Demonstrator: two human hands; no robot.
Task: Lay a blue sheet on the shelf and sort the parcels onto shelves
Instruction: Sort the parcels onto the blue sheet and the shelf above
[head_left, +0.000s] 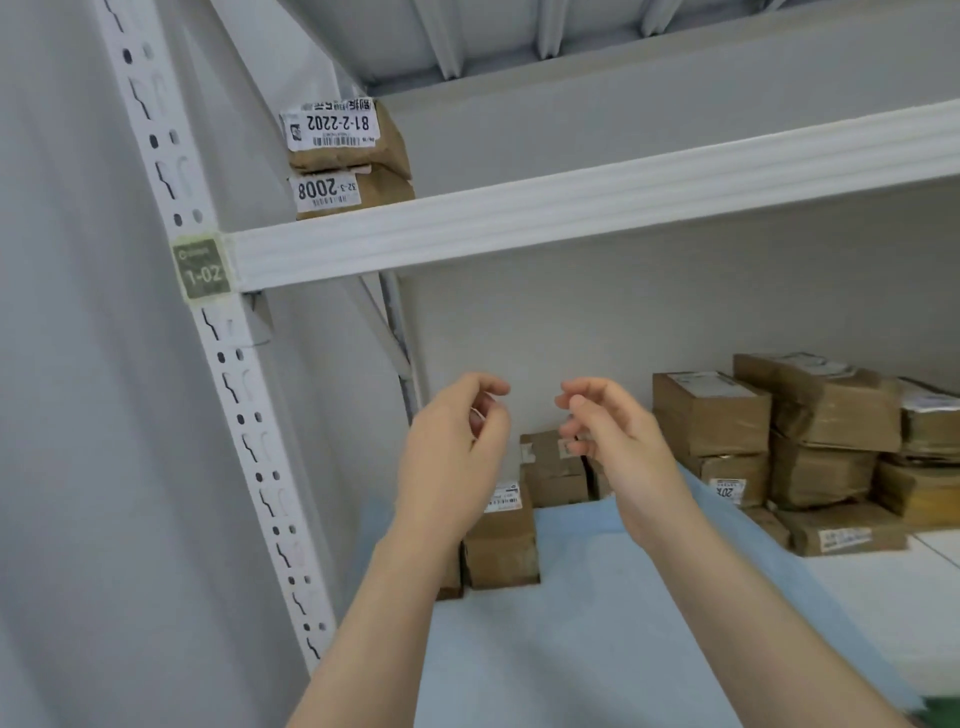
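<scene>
Left hand (457, 436) and right hand (608, 436) empty, fingers loosely curled, mid-frame over the blue sheet (582, 613)
Sheet lies on lower shelf (883, 597), lower centre; small parcels (501, 545) stand on it, stacked parcels (779, 441) at right. Taped cardboard: likely light, stiff; grip opposite sides. Sheet thin, may slide. White slotted racking (223, 364), grey wall (62, 415)

upper shelf (571, 228), left end: top parcel (387, 143) label "81-2-2202", upside down | parcel under it (382, 195): label "32-3-2008", upside down | post (156, 156) at the upper shelf's left corner: green tag (202, 270) "1-02" | lower shelf (883, 597), right side: stack parcel (727, 475) label begins "20", rest unreadable | remaining labels too blurred to read
</scene>
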